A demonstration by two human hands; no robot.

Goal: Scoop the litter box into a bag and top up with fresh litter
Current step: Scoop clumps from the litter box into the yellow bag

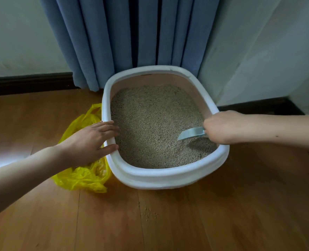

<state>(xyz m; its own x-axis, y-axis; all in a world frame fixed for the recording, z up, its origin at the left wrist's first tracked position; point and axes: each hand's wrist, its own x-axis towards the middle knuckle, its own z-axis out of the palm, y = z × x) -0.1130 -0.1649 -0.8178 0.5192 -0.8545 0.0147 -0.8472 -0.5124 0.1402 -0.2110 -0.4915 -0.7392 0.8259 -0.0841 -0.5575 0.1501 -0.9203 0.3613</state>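
Gripping one scoop (191, 133), right hand (222, 126); one bag (81, 171), apparently open.

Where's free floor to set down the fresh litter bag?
Free: wood floor in front of the litter box, bar a few spilled grains; also far left, beyond the yellow bag. Crowded: box's left side, with bag and left hand; behind, the curtain.

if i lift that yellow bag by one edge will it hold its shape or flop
Probably flop: the yellow bag is thin, crinkled film lying slumped beside the litter box. It likely weighs little, though something inside may make it sag. Its mouth looks unlikely to stay open unaided.
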